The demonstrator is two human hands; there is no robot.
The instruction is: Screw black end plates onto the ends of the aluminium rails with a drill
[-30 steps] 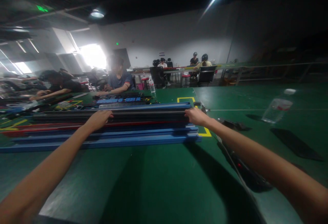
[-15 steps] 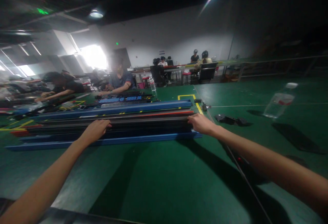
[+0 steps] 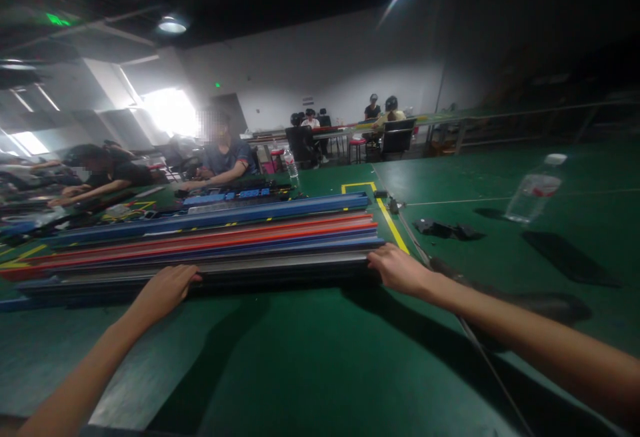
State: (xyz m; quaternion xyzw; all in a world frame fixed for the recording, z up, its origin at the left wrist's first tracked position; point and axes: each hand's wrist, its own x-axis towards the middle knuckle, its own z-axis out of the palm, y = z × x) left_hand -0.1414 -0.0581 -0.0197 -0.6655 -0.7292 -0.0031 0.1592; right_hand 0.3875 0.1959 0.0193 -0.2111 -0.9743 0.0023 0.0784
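My left hand is closed on the near side of a long black channel strip, left of its middle. At the strip's right end, my right hand pinches it with curled fingers. The strip lies low across the front of a group of long channels, partly covering a blue one behind it. I cannot tell whether it touches the table. Farther back run a red channel and another blue channel, roughly parallel to it.
The green table carries yellow tape marks. To the right are small black parts, a clear bottle and a dark flat object. A person sits across the table, near electronic parts and a second bottle.
Both hands have drawn the black strip towards me, over the front blue channel. Red and blue channels behind it show more now. The view has turned slightly to the right.
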